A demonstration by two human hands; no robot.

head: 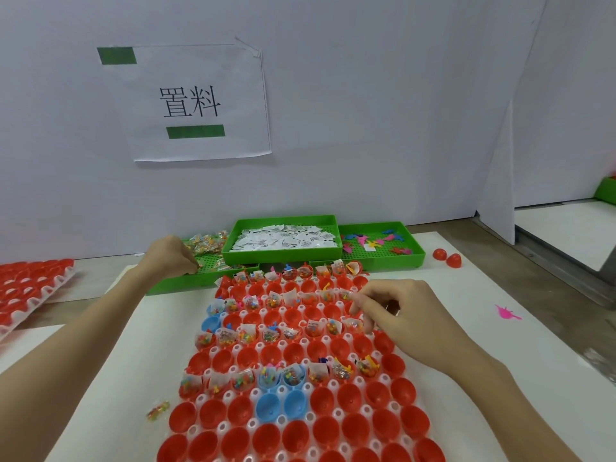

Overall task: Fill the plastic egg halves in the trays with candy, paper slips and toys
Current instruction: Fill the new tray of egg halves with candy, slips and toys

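A white tray [230, 425] holds several rows of red egg halves [350, 398] and a few blue ones [268, 408]. Alternate rows are filled with candy packets, paper slips and small toys. My right hand [400, 315] hovers over the tray's right side with curled fingers; its thumb and forefinger seem to pinch a small clear candy packet above a filled row. My left hand [173, 255] reaches into the green candy tray [206, 261] at the back left, fingertips down on its floor beside the candy packets [205, 243]. Whether it holds one is hidden.
A green tray of paper slips [283, 221] and a green tray of plastic toys [416, 241] stand against the wall. A second tray of red halves [30, 288] lies far left. Loose on the table: a candy packet [158, 410], a pink toy [506, 313], two red halves [446, 256].
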